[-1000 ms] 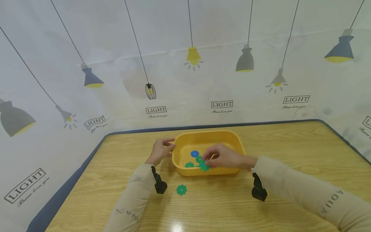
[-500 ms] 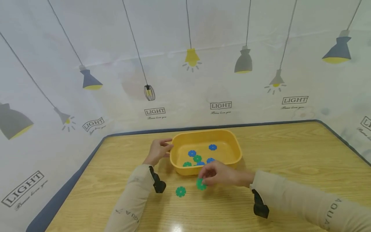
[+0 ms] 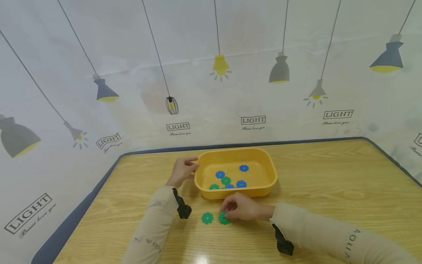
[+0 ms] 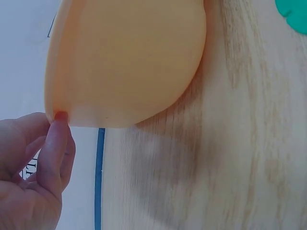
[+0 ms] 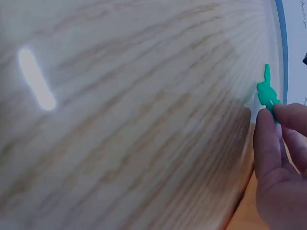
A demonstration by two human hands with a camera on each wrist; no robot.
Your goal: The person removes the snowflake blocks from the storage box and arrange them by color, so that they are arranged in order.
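My right hand (image 3: 240,208) pinches a green flower-shaped plastic disc (image 3: 223,217) between thumb and fingers, low over the table in front of the yellow basin (image 3: 268,189). The same green disc shows edge-on at the fingertips in the right wrist view. Just left of it, another green disc (image 3: 207,218) lies flat on the wood. At the basin's left end, my left hand (image 3: 182,171) grips the rim with thumb and fingers, as the left wrist view shows. Several blue discs (image 3: 244,168) and green discs (image 3: 225,180) lie inside the basin, partly hidden by its front wall.
The wooden table (image 3: 329,190) has a dark blue border along its back and sides. Behind it hangs a white cloth (image 3: 211,91) printed with lamps. Black wrist mounts (image 3: 283,240) hang below both sleeves.
My right hand has moved out of the basin toward me with the green disc, then lower and left beside the disc on the table. The left hand has stayed on the rim.
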